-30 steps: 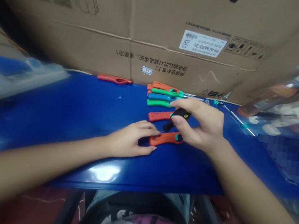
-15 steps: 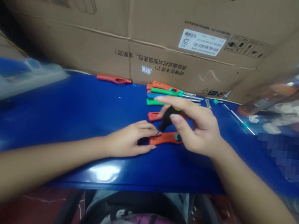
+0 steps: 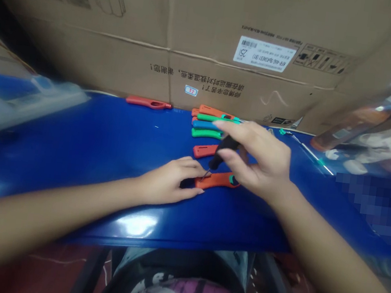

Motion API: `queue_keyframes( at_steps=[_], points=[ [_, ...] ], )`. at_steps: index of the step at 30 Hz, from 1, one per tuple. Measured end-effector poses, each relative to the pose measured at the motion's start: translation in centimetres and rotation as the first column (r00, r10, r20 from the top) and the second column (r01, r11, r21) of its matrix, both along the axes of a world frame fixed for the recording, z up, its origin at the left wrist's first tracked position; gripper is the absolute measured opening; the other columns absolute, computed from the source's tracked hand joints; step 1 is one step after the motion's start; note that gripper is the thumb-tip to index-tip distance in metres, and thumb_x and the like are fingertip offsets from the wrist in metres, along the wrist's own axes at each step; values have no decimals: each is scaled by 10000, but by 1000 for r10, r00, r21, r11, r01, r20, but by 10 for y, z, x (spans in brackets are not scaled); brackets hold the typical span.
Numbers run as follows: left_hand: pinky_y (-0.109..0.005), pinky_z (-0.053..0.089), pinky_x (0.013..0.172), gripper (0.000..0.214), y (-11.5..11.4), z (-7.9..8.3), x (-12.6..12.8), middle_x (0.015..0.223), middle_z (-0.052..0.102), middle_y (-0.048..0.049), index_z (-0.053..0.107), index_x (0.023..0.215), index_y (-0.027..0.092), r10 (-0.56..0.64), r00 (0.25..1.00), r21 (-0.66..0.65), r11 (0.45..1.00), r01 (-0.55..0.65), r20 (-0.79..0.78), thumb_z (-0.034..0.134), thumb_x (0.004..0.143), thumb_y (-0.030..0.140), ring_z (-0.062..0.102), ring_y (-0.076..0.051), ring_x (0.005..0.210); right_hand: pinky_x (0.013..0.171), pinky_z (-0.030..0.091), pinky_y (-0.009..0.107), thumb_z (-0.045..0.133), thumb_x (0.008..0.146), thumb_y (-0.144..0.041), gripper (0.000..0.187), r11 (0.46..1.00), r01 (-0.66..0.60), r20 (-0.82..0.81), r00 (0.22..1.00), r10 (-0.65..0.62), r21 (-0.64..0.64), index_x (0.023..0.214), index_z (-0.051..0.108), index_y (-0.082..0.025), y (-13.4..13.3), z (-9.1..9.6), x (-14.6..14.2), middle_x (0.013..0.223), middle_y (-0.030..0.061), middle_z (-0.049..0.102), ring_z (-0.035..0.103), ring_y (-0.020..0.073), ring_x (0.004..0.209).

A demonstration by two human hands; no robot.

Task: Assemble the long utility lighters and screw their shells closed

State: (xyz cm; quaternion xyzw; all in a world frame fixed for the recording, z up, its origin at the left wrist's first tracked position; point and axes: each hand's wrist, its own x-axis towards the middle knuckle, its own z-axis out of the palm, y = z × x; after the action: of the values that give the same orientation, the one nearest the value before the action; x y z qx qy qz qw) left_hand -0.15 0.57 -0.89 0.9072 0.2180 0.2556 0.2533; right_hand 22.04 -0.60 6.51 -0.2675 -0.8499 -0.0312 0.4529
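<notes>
An orange long-nosed lighter (image 3: 217, 180) with a green-and-black trigger area lies on the blue table. My left hand (image 3: 177, 180) is closed around its left end, fingers on the far side and thumb on the near side. Above it, my right hand (image 3: 256, 161) grips a small screwdriver (image 3: 223, 154) by its black handle. The screwdriver slants down to the left, its thin tip at the slot near the lighter's left end; whether it sits inside is hard to tell. The lighter's right end is partly behind my right hand.
Just beyond lies a red lighter body (image 3: 205, 151). Several orange, green and blue lighters (image 3: 205, 125) are stacked against a large cardboard box (image 3: 121, 52). A red lighter (image 3: 147, 103) lies farther left. A clear plastic tray (image 3: 44, 104) stands left; a metal-tubed piece (image 3: 309, 152) lies right.
My right hand has turned slightly around the screwdriver handle, and the fingers have shifted a little. My left hand and the orange lighter have stayed in place.
</notes>
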Motion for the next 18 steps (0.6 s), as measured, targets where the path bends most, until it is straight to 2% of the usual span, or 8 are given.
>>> queue_keyframes(
  at_steps=[2, 4, 6, 8, 10, 12, 15, 18],
  points=[
    [-409, 508, 1006, 337, -1, 1, 0, 1142, 714, -104, 669, 1255, 160, 10, 1000, -4, 1000, -10, -14, 661, 944, 289, 642, -241, 1092, 840, 619, 353, 463, 1049, -329, 342, 985, -64, 5, 998, 66, -158, 1337, 622, -238, -1, 0, -1, 1242, 76, 713, 715, 197, 993],
    [-415, 506, 1011, 330, -1, 2, 0, 1159, 708, -109, 671, 1250, 157, 12, 1000, -1, 1000, -12, -18, 653, 948, 289, 643, -243, 1098, 773, 624, 321, 449, 1057, -302, 338, 949, -137, -42, 991, 130, -285, 1352, 599, -232, -2, -1, -2, 1209, 67, 714, 719, 176, 953],
    [-418, 513, 999, 295, -1, 1, 1, 1145, 706, -111, 681, 1209, 149, 13, 1000, 2, 1000, -13, -22, 648, 948, 283, 648, -244, 1086, 712, 616, 298, 573, 1009, -317, 266, 959, -137, -98, 988, 116, -246, 1242, 654, -220, 0, -4, -3, 1087, 51, 732, 713, 167, 869],
    [-418, 517, 994, 260, -1, 0, 1, 1141, 706, -108, 686, 1168, 147, 13, 1000, 2, 1000, -13, -25, 648, 945, 276, 650, -244, 1087, 726, 609, 313, 694, 934, -336, 220, 995, -64, -115, 992, 55, -73, 1114, 699, -210, 2, -7, -4, 995, 45, 732, 695, 176, 830],
    [-419, 508, 1013, 258, -1, 0, 1, 1168, 703, -108, 684, 1168, 151, 15, 1000, -4, 1000, -15, -18, 650, 945, 277, 645, -245, 1114, 792, 603, 350, 701, 926, -352, 259, 998, -4, -76, 997, 8, 55, 1138, 699, -204, 3, -9, -3, 1012, 65, 730, 689, 203, 884],
    [-417, 503, 1021, 294, -1, 0, 1, 1173, 704, -104, 674, 1211, 155, 12, 1000, -14, 1000, -12, -15, 651, 947, 285, 644, -241, 1113, 852, 596, 375, 569, 1002, -334, 340, 999, -31, -15, 999, 31, -9, 1309, 620, -197, 3, -10, -3, 1161, 100, 704, 682, 218, 990],
    [-406, 508, 1001, 325, 0, 1, 1, 1148, 712, -96, 666, 1246, 162, 8, 1000, -21, 1000, -8, -25, 655, 946, 286, 644, -236, 1090, 821, 605, 343, 404, 1059, -259, 410, 949, -158, -39, 987, 153, -274, 1462, 455, -200, 3, -12, -3, 1249, 108, 663, 688, 184, 986],
    [-397, 514, 990, 271, 0, 1, 1, 1129, 714, -92, 684, 1188, 162, 9, 1000, -14, 1000, -10, -30, 662, 942, 273, 645, -238, 1094, 754, 612, 321, 559, 1010, -323, 331, 955, -161, -91, 986, 143, -250, 1326, 554, -223, 7, -15, -2, 1136, 71, 692, 696, 174, 874]
  ],
)
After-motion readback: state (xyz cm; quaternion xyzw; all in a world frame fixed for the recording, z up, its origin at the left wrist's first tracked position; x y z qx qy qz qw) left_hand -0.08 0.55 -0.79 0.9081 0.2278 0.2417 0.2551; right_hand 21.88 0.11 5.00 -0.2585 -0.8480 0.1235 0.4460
